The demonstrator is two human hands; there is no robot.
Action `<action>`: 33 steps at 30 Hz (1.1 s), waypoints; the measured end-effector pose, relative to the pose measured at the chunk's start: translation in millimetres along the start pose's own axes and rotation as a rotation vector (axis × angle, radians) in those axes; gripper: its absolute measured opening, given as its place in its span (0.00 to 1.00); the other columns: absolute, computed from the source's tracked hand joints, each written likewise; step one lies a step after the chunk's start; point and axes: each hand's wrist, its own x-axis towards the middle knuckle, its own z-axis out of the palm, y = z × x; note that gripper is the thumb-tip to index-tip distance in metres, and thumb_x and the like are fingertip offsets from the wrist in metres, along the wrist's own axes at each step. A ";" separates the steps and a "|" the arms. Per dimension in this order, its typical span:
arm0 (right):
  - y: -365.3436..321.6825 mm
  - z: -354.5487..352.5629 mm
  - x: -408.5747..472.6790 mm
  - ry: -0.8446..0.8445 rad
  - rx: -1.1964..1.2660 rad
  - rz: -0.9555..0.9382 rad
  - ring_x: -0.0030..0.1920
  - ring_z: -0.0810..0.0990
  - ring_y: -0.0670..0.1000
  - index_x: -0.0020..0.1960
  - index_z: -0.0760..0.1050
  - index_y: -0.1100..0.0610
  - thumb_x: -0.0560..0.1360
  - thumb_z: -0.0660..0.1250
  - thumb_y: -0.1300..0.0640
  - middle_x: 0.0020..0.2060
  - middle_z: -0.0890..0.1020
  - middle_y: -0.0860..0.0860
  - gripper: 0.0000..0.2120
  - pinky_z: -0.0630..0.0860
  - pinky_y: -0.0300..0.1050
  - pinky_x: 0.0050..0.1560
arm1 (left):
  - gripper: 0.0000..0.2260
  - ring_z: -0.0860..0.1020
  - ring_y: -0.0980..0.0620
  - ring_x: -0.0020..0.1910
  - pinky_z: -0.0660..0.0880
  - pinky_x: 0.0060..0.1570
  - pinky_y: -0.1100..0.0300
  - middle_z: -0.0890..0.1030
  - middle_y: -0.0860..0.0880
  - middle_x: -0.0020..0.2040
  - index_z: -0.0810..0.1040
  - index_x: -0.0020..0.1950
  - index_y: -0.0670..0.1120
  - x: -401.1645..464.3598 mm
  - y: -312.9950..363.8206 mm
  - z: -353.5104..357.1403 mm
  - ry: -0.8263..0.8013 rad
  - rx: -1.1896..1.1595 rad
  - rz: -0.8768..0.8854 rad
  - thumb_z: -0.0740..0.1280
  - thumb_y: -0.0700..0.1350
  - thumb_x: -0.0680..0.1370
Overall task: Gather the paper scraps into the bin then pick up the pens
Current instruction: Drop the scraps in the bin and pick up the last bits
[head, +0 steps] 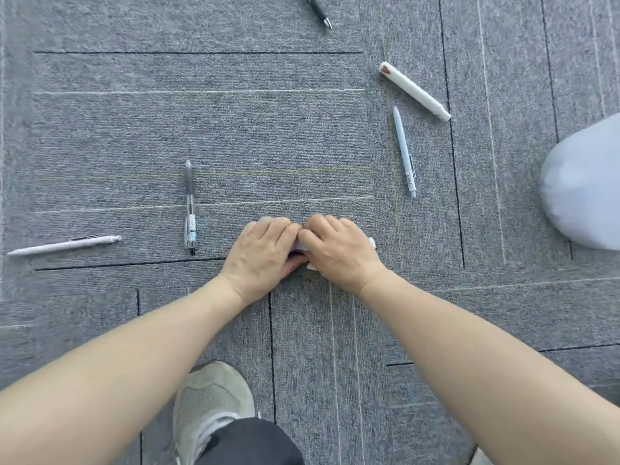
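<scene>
- On the grey carpet (201, 129), centre of view: left hand (260, 255) and right hand (339, 250) side by side, palms down, fingertips touching, cupped over white paper scraps (371, 242).
- Scraps mostly hidden; bits of white show between the thumbs and at the right hand's outer edge. Both hands curled around the pile; how tightly they grip, cannot tell.
- Bin (583, 186): pale, rounded, at the right edge, well apart from the hands.
- Pens lie loose on the carpet: clear pen (189, 208) just left of the hands; white pen (63, 245) far left; pale blue pen (404, 151) and thick white marker (415, 91) up right; black pen (320, 11) at top edge.
- Grey shoe (211, 401) below, between the forearms.
</scene>
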 end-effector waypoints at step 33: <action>232.4 -365.6 -132.8 0.993 0.442 1.417 0.25 0.68 0.53 0.31 0.69 0.53 0.77 0.61 0.56 0.20 0.69 0.45 0.16 0.64 0.39 0.24 | 0.16 0.75 0.42 0.33 0.67 0.32 0.56 0.80 0.38 0.34 0.70 0.28 0.43 348.1 386.4 -195.0 -0.057 -0.912 0.139 0.60 0.43 0.76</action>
